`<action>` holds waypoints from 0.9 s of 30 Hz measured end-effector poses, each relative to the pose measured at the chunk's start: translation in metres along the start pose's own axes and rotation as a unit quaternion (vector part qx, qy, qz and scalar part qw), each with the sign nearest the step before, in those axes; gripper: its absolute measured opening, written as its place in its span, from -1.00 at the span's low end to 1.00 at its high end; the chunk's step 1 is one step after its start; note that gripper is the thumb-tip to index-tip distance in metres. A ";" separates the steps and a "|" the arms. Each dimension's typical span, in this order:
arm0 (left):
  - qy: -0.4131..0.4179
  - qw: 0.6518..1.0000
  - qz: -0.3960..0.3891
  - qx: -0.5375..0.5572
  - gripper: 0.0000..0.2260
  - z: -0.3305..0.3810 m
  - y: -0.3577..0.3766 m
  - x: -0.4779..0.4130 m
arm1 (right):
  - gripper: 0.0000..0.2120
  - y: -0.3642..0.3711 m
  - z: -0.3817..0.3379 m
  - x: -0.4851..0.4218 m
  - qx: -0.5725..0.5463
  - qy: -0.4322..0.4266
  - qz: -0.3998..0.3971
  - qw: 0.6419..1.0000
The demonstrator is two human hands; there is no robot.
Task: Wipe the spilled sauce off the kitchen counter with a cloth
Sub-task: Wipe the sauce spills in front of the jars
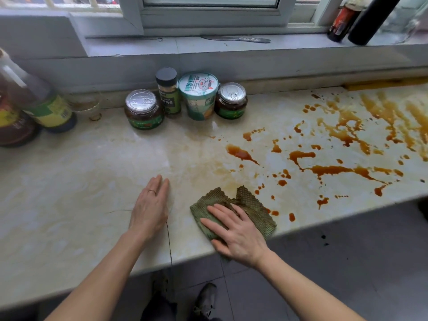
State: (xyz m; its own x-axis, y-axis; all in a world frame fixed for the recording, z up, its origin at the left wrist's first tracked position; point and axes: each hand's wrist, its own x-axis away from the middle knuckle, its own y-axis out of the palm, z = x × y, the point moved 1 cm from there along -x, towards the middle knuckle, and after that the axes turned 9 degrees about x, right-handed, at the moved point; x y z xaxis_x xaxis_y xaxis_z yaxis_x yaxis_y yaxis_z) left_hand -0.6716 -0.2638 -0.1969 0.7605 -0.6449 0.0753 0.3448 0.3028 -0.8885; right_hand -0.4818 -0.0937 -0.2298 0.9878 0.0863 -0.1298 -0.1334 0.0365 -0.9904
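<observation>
Nearest us, our right hand lies flat with fingers spread on the cloth, pressing it to the counter rather than gripping it. The cloth is a dull green rag with a waffle weave, crumpled, its far corners lifted into two peaks; its near edge reaches the counter's front edge. To the cloth's nine o'clock, our left hand rests palm down and open on bare counter, holding nothing, a ring on one finger. A thin crack runs from beside that hand to the front edge.

From the cloth's one to three o'clock the sauce spreads in brown-orange drips, streaks and pools, thicker toward the far right. At the cloth's twelve o'clock the stone shows only a faint yellowish smear.

Farther back, at eleven o'clock, stand two jars with pull-tab lids, a spice bottle and a paper cup. Large bottles sit at far left, and dark bottles on the windowsill.
</observation>
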 end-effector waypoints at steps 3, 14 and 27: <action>-0.001 1.000 -0.005 0.006 -0.41 -0.002 0.001 0.001 | -0.54 -0.003 0.035 0.017 0.014 0.047 0.006 0.999; -0.006 1.000 -0.020 0.017 -0.36 -0.008 0.002 -0.001 | -0.74 -0.010 -0.002 -0.035 -0.089 0.190 0.120 0.970; -0.014 0.999 -0.020 0.031 -0.42 -0.004 0.000 -0.002 | -0.60 0.004 0.047 -0.034 -0.021 0.307 0.039 0.951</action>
State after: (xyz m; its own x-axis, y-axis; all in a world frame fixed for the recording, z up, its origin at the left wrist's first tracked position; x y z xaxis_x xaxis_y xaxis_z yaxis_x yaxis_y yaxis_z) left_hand -0.6747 -0.2653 -0.1989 0.7599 -0.6381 0.1239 0.4084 0.3203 -0.8548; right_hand -0.5201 -0.0496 -0.2270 0.8375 -0.5109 -0.1940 -0.2184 0.0125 -0.9758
